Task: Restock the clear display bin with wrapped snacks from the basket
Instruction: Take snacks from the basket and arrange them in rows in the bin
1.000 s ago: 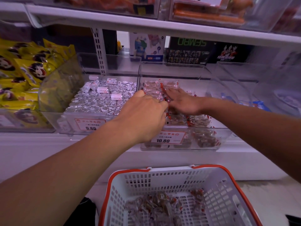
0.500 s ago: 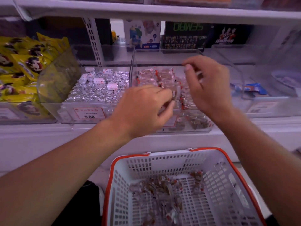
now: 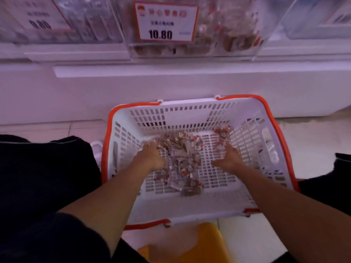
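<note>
Hands meet inside the white slotted plastic basket with orange rim (image 3: 252,133) at frame centre — the left hand (image 3: 150,158) reaches into the heap of small clear-wrapped snacks (image 3: 182,158), the right hand (image 3: 228,158) touches a smaller cluster further right. Blur hides whether either hand's fingers are spread or pinching. The clear display bin (image 3: 190,52) with its 10.80 price card (image 3: 165,21) sits at the upper centre.

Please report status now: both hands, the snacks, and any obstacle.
Left hand and right hand down in basket, on wrapped snacks; grip unclear. Display bin above. No obstacle seen.
</note>
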The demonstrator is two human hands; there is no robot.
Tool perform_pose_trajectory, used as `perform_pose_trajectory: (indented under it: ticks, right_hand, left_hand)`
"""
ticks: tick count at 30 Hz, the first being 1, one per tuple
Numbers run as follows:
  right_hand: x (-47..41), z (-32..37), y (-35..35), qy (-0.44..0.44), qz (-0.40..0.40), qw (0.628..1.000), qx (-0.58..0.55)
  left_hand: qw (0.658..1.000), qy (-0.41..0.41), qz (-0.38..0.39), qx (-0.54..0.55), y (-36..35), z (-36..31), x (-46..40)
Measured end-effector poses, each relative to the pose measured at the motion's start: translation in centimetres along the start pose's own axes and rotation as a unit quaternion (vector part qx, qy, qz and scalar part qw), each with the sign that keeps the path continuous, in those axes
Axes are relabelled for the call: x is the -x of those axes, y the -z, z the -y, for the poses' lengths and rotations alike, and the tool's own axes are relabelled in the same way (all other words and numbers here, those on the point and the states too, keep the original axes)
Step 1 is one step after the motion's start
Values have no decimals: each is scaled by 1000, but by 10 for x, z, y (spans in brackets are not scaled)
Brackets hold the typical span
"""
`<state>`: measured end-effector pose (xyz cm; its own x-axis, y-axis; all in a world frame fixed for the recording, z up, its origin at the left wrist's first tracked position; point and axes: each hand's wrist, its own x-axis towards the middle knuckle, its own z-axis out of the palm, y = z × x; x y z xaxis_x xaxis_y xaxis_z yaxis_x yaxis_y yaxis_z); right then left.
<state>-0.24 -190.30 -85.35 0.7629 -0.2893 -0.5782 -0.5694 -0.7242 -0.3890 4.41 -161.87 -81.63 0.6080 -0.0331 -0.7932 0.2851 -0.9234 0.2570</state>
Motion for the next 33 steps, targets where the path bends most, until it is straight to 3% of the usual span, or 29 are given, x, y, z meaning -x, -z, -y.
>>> perform_pose_trajectory:
  ticks: [2,4,8,11,14,17,24,28,30,33]
  right_hand:
    - [-21,-3,5,-4,-15,999,-40]
    - [-39,0,11,0,-53,993,-102]
    - [-68,23,0,-9,-65,972,-226]
    - [-83,34,-14,-45,-124,969,-210]
    - [-92,35,-19,-70,-153,970,-177]
    - [-97,33,-19,-85,-173,961,-199]
    - [-83,40,-21,-53,-56,997,-3]
    - [-75,49,-28,3,12,999,49]
    - [-70,53,-34,39,63,994,78]
    - [-63,57,-38,44,75,991,104]
  left_hand:
    - [992,68,-29,97,-15,6,-21]
    - [964,141,-76,211,-23,7,-42]
    - [854,196,-128,464,-25,-11,-73]
    - [812,232,-151,514,-17,-22,-93]
    - [822,218,-97,516,-17,-24,-108]
    - [858,209,-121,453,-21,-18,-117]
    - [880,209,-179,388,-30,-18,-104]
    - [867,184,-227,403,-42,-20,-96]
    - [868,176,-228,405,-46,-26,-89]
    - [879,140,-173,421,-54,-31,-85]
